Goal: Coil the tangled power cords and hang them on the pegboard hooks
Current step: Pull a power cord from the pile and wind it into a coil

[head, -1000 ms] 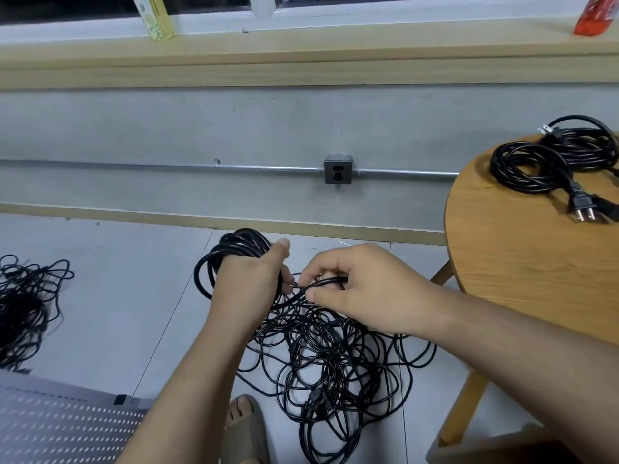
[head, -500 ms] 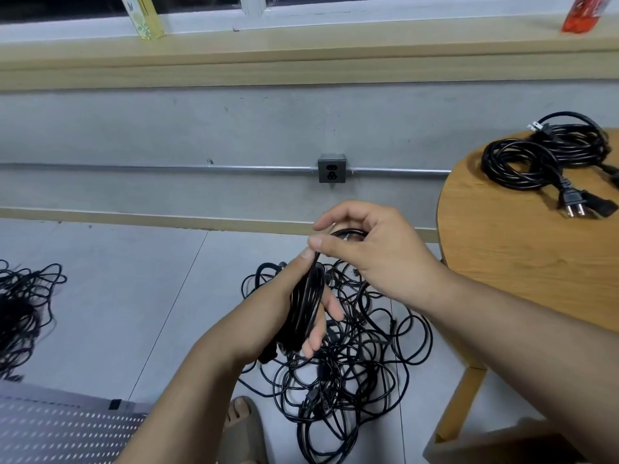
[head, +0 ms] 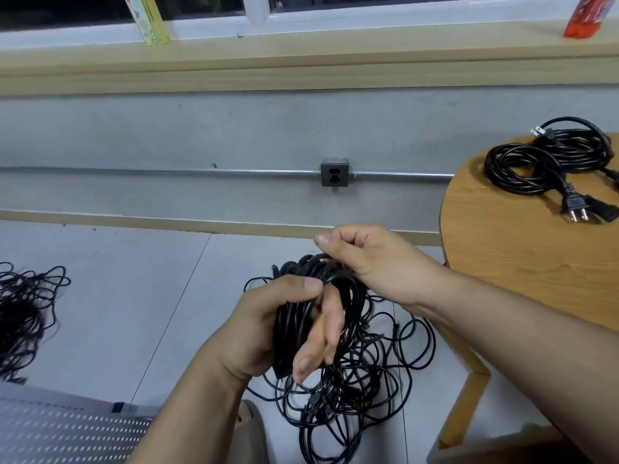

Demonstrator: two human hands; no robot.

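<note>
Round wooden table (head: pixel 522 262) at 3 o'clock carried finished black coils (head: pixel 542 162). White pegboard (head: pixel 67 433) sat at 7 o'clock. Loose tangle (head: pixel 378 373) of thin black cord sprawled on the floor at 6 o'clock, with a second tangle (head: pixel 23 313) at 9. At centre was the part-wound coil (head: pixel 294 316), glossy, many tight loops, clamped under the thumb of the left hand (head: pixel 264 326). The right hand (head: pixel 378 262), fingers curled, pinched its top strands.

Our one head-worn camera looks forward and down, close over the left hand (head: pixel 264 326) and right hand (head: pixel 378 262), facing the wall (head: pixel 201 128).
</note>
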